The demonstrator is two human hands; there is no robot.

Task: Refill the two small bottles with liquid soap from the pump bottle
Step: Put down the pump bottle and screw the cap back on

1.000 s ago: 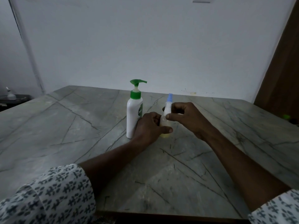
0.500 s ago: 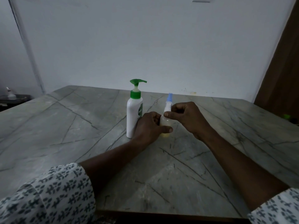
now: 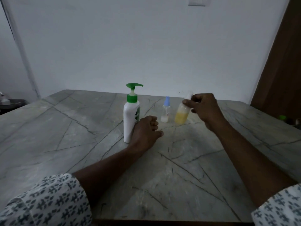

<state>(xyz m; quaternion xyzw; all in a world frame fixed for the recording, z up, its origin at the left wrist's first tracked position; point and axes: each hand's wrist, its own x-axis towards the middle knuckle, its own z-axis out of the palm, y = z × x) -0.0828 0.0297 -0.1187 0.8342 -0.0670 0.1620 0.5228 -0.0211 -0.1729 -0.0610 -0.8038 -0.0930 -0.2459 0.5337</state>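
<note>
On the grey veined stone table [image 3: 68, 131], a white pump bottle [image 3: 130, 119] with a green pump head stands upright, and just to its right the left hand [image 3: 145, 132] rests on the surface loosely curled, grasping nothing, its back close against the bottle's base. Right of that hand a small clear bottle with a blue cap [image 3: 165, 110] stands upright with a little whitish liquid at its bottom. Beside it the right hand [image 3: 204, 108] pinches the neck of a second small bottle [image 3: 181, 114], tilted, blurred, holding yellow liquid; whether its base touches the table cannot be told.
</note>
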